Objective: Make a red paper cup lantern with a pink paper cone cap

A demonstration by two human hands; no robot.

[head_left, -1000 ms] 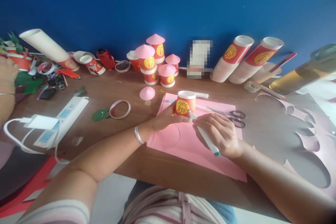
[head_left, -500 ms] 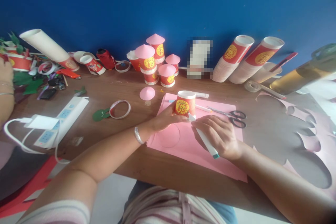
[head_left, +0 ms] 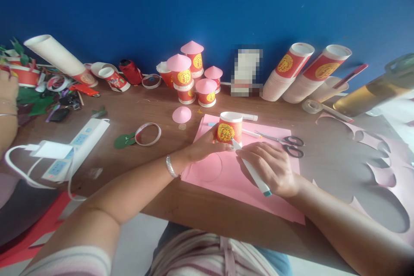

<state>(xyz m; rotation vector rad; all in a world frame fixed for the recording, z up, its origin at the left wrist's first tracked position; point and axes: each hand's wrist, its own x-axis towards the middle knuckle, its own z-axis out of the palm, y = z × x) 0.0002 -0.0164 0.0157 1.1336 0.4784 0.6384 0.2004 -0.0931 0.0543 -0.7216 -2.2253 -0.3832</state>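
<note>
A red paper cup (head_left: 230,127) with a yellow emblem and white rim is upright over a stack of pink paper (head_left: 258,189). My left hand (head_left: 208,145) grips the cup low on its left side. In my right hand (head_left: 270,166) is a white marker (head_left: 254,174) with a green end, its tip at the cup's lower front. A drawn circle shows on the pink paper below my left hand. Scissors (head_left: 284,141) with black handles lie on the sheets to the right, and a white pen (head_left: 250,133) lies behind the cup.
Small cups with pink cone roofs (head_left: 179,71) stand behind. Stacked cups (head_left: 287,73) lean at the wall, near a tape roll (head_left: 312,106) and a bottle (head_left: 371,86). A power strip (head_left: 77,148) lies left; pink scraps (head_left: 384,174) lie right. Another person's hand (head_left: 8,95) is at far left.
Almost nothing differs. The cup sits very slightly further right in the picture, with both hands in nearly the same pose and the marker tip still at the cup's front.
</note>
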